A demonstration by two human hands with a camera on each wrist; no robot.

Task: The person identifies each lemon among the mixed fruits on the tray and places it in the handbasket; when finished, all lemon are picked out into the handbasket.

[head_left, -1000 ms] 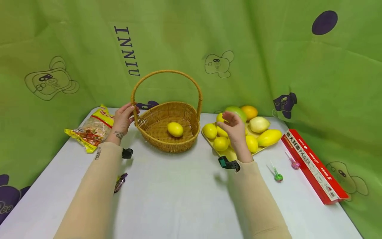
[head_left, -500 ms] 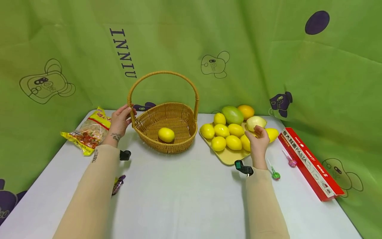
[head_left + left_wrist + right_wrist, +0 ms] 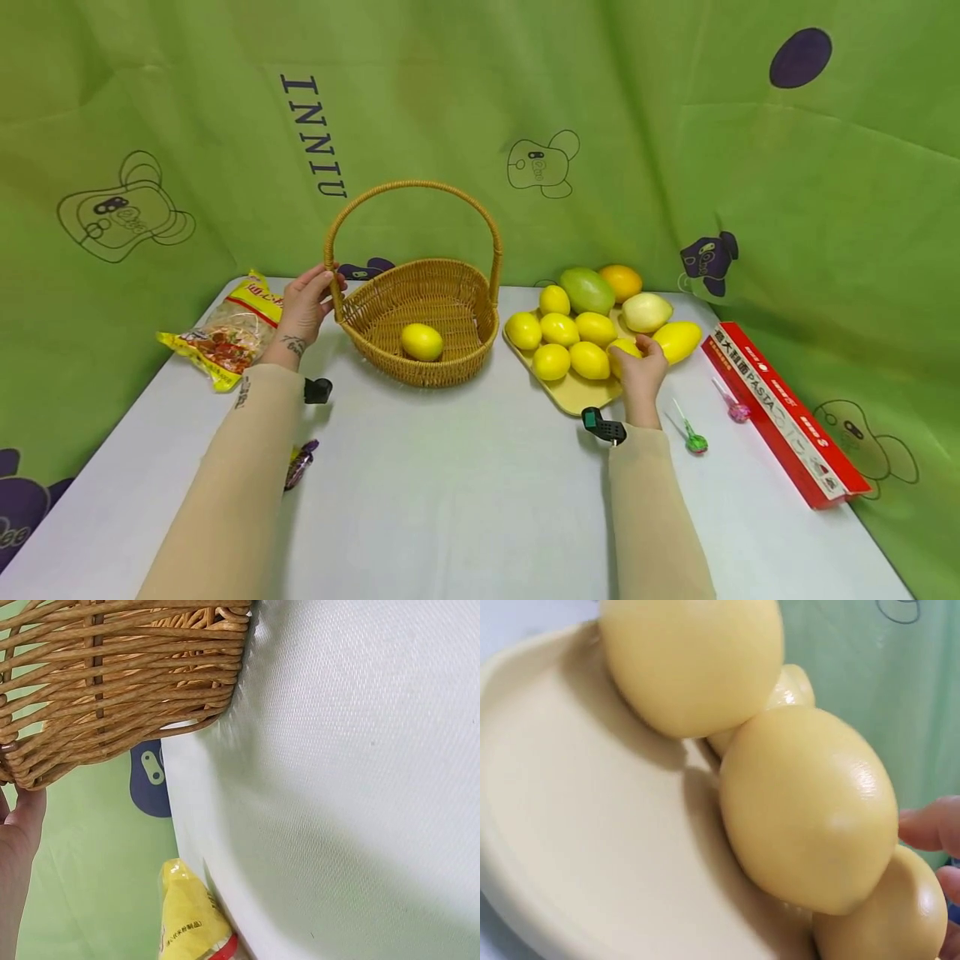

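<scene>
While the left hand (image 3: pixel 302 307) pinches the tan wicker basket (image 3: pixel 375 354) by its arched handle (image 3: pixel 415 184), the right hand's (image 3: pixel 642 379) fingers grip one yellow oval lemon (image 3: pixel 617 363) on the pale-yellow tray (image 3: pixel 572 400); basketed, one matching lemon (image 3: pixel 422 342); apparently outstanding, six other lemons (image 3: pixel 590 360).

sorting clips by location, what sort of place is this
Likely a staged set-up, perhaps a filming booth: printed green cloth hangs behind and beside a white table set with a wicker basket and a tray of yellow fruit.
</scene>
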